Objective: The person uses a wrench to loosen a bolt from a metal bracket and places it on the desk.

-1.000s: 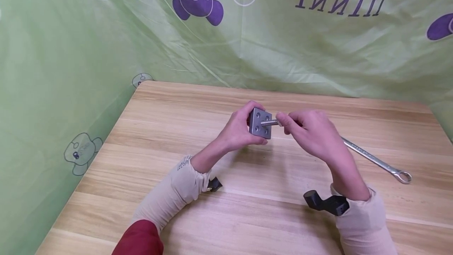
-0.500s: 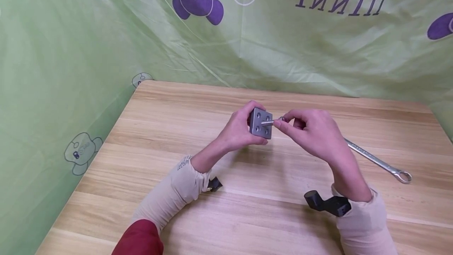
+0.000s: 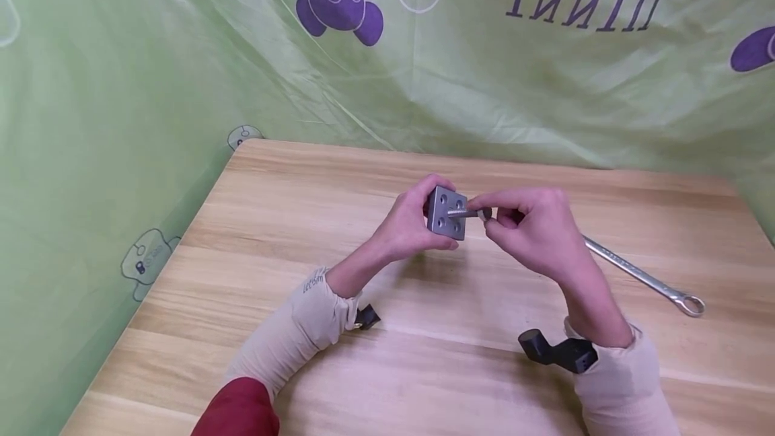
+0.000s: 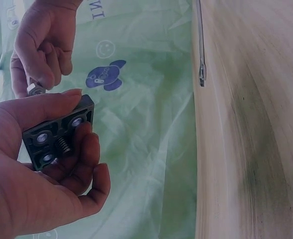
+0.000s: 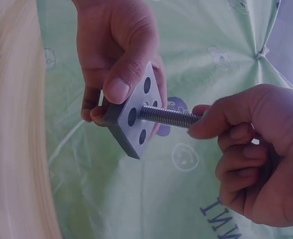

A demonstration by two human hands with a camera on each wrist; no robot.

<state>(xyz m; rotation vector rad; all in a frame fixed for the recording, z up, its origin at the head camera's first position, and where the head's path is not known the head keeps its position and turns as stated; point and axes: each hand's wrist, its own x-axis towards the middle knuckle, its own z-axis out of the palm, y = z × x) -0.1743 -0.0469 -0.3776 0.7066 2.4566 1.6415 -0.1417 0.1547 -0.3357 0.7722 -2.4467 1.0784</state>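
Right fingers [image 5: 228, 114] shifted, hiding bolt head [image 3: 487, 214] in right-wrist view.

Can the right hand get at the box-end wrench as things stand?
Likely yes, once the right hand releases the bolt it pinches; the box-end wrench lies on the table with its ring end uncovered.

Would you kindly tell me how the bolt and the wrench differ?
The wrench is longer than the bolt. The bolt has a threaded shaft; the wrench has an unthreaded handle ending in a ring. The bolt sits in the held plate; the wrench lies on the table. Both look silvery.
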